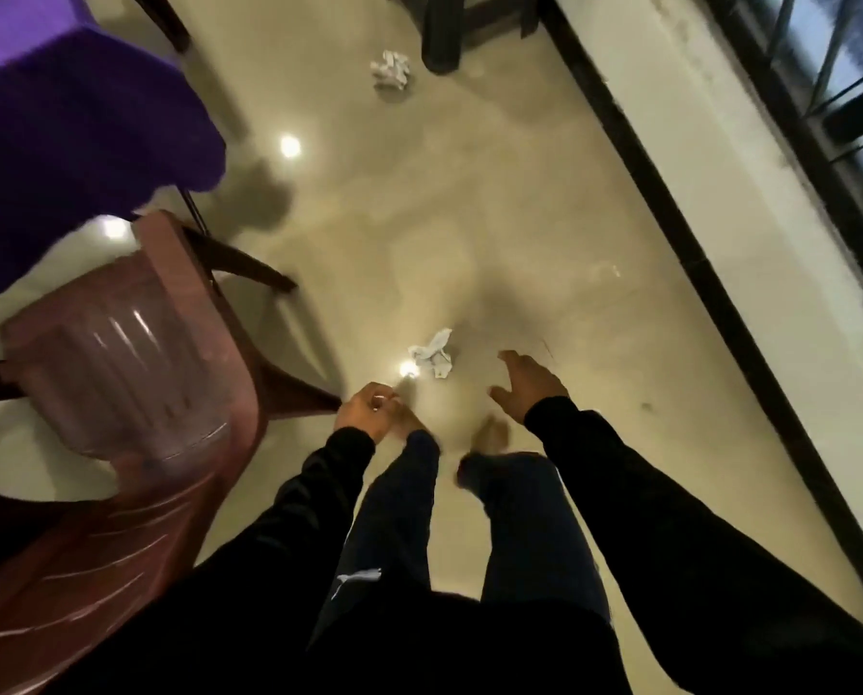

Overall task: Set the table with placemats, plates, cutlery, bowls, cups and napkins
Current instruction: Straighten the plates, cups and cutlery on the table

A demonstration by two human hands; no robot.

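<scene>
Apparently the fingers of the right hand (527,388) are spread and straight, holding nothing, palm down over the floor (494,193), prob. because the person is bending to reach the crumpled white napkin (432,356) lying just beyond and left of the fingertips; hand and napkin are apart, no contact yet. Left hand (366,411) is curled w/ fingers tucked in; something pale glints at the knuckles, but blur makes it impossible to tell if it holds anything. Both arms wear black sleeves; dark-trousered legs and bare feet stand between them, near edge of view. A second crumpled napkin (390,68) sits far off, close to a dark furniture leg (442,32). Judging by this, napkins have ended up on the floor and need collecting before the table gets them. At left, a reddish-brown plastic chair (118,393) stands beside the table w/ purple cloth (68,132) hanging over its corner. Floor is glossy beige tile, reflecting ceiling lights as bright spots. At right, a dark skirting strip (720,293) runs along a pale wall, w/ a barred window (845,67) far right.
</scene>
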